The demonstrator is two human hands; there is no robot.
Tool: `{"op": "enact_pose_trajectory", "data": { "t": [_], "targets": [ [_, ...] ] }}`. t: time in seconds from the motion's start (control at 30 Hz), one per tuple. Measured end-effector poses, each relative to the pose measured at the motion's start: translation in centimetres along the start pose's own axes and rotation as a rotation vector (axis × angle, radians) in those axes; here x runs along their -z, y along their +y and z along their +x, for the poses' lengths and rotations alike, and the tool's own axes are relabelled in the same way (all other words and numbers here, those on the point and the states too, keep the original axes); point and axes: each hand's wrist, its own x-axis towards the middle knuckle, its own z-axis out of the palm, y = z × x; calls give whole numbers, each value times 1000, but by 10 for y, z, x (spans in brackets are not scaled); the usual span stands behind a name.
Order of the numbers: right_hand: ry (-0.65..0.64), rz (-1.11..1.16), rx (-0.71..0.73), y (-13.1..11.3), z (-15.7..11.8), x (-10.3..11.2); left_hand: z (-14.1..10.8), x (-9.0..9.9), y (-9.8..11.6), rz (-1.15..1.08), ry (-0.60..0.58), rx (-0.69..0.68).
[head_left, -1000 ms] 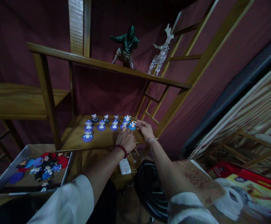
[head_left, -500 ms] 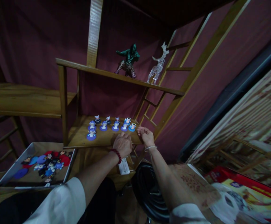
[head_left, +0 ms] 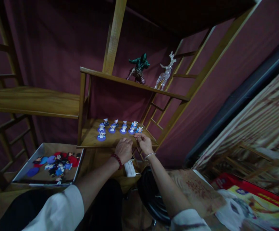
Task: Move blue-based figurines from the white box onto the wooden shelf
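Small figurines (head_left: 112, 128) on round purple, blue and black bases stand in rows on a wooden shelf (head_left: 91, 141). At the right end of the front group is a figurine on a blue base (head_left: 139, 129). My right hand (head_left: 144, 143) is just in front of it, fingers loosely bent and pointing left; whether they touch it I cannot tell. Close to its left, my left hand (head_left: 124, 150), with a red bead bracelet, is curled over the shelf's front edge. Its fingertips are hidden, as is anything inside them.
A shallow box (head_left: 42, 150) of jumbled figurines sits lower left. Above, a higher shelf (head_left: 120, 80) bears a green warrior statue (head_left: 139, 67) and a clear deer (head_left: 164, 75). A white object (head_left: 130, 168) lies below my left hand. A black stool (head_left: 151, 192) stands below.
The view has shifted, so the shelf appears farther right. Both hands have moved left relative to the figurines; my right hand went from beside the blue-based figurine to in front of it.
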Motion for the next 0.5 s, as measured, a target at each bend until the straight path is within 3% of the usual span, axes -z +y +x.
{"op": "enact_pose_trajectory", "data": {
  "t": [0.5],
  "targets": [
    [-30,-87,108,-44,-48,-47,-40,26,-10,-105,78,23]
  ]
}}
